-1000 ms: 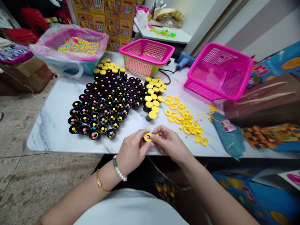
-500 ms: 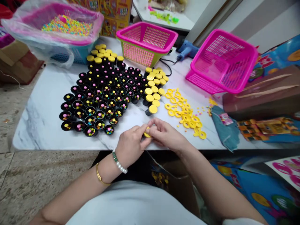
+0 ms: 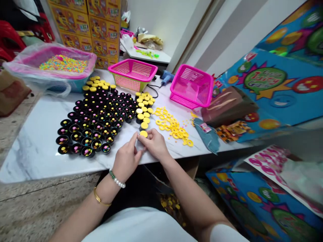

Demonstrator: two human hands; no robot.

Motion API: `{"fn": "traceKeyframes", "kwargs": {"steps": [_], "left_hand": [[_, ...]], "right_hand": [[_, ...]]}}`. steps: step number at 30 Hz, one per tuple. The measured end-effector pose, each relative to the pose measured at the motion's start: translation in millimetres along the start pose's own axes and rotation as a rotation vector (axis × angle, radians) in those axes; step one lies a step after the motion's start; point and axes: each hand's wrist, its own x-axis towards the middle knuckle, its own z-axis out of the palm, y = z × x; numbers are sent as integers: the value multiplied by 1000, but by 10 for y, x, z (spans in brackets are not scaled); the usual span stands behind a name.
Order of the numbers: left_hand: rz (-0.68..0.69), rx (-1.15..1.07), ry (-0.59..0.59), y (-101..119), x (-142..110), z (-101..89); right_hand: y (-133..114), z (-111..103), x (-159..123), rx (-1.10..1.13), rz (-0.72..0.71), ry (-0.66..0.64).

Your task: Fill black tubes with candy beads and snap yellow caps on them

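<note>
In front of me my right hand (image 3: 155, 145) is closed around a small black cup with a yellow cap (image 3: 143, 133), held upright at the near end of a row of capped cups (image 3: 146, 115). My left hand (image 3: 126, 158) is just left of it, thumb and forefinger apart, the forefinger's tip close to the cup; whether it touches cannot be seen. To the left stand many open black cups (image 3: 87, 142) with coloured beads and a pink or yellow post inside. Yellow rings (image 3: 174, 127) lie scattered to the right.
Behind the cups stand a plastic-lined basket of beads (image 3: 32, 72), a pink-and-green basket (image 3: 131, 80) and a pink basket (image 3: 191, 101). A blue glue gun (image 3: 167, 77) with a black cord lies between the baskets. A blue-grey cloth (image 3: 208, 136) hangs near the table's front edge.
My view has tilted up and turned right. The capped cup has moved forward from between both hands to the row of capped cups. The left hand's fingers have come away from it.
</note>
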Motion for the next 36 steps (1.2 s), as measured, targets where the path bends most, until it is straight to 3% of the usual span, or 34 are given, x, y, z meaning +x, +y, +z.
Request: {"fn": "traceKeyframes", "kwargs": {"steps": [4, 8, 10, 13, 17, 21, 26, 31, 36], "left_hand": [[82, 39, 53, -5, -8, 49], [126, 113, 137, 36, -97, 53], [195, 164, 206, 29, -209, 8], [270, 310, 340, -27, -453, -150], [225, 593, 495, -178, -724, -474], [230, 744, 526, -371, -705, -655], [281, 770, 507, -376, -599, -678], [234, 687, 498, -323, -569, -656], [239, 494, 448, -146, -576, -582]], "right_hand": [[134, -140, 12, -33, -71, 37], [405, -626, -70, -170, -190, 309], [613, -875, -86, -511, -358, 511], [930, -1076, -137, -800, -476, 619], [1085, -1037, -307, -841, -523, 591], [1058, -970, -265, -778, -439, 584], [1017, -1035, -141, -738, -386, 541], [961, -1032, -47, -763, -369, 464], [748, -932, -45, -550, -293, 438]]}}
